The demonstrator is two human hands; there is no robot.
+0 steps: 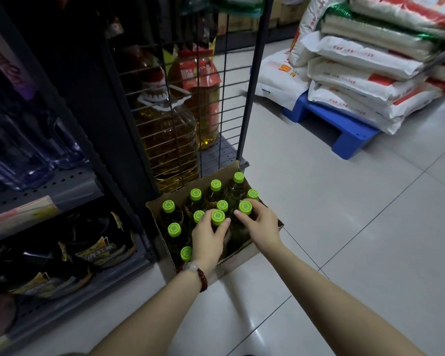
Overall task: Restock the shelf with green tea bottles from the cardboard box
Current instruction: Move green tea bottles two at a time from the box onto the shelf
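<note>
An open cardboard box stands on the floor beside the shelf unit. Several green tea bottles with bright green caps stand upright in it. My left hand grips the neck of one bottle just under its cap. My right hand grips the neck of a neighbouring bottle to the right. Both bottles stand among the others in the box. The bottles' bodies are mostly hidden by the box walls and my hands.
Large cooking oil jugs stand behind a wire grid panel just behind the box. The shelves on the left hold clear bottles above and dark bags below. Stacked rice sacks lie on a blue pallet at the right, across tiled floor.
</note>
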